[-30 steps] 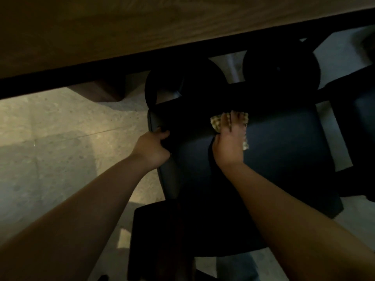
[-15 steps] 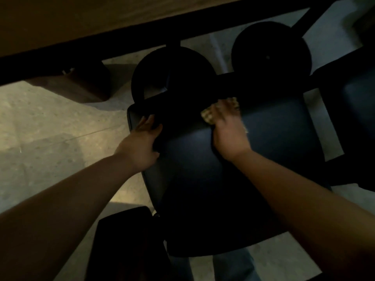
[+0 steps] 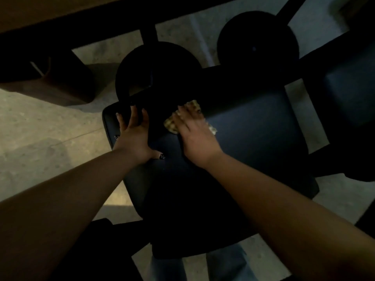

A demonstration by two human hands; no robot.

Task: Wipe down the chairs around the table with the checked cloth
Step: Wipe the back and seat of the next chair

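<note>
On the dark chair seat [image 3: 253,142], right hand [image 3: 194,136] lies flat, fingers straight and together, pressing the checked cloth [image 3: 172,125] against the seat near its far edge by the table [image 3: 60,11]. Left hand [image 3: 133,136] beside it, fingers spread wide on the seat's left corner. Second chair [image 3: 349,98] just right; round pedestal bases [image 3: 257,37] beyond on concrete floor [image 3: 40,138].

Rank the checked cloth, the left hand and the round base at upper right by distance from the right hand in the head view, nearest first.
From the right hand:
1. Checked cloth, pressed under its fingers on the seat.
2. Left hand, just to its left, on the seat's left edge.
3. Round base, on the floor beyond the seat, upper right.
</note>
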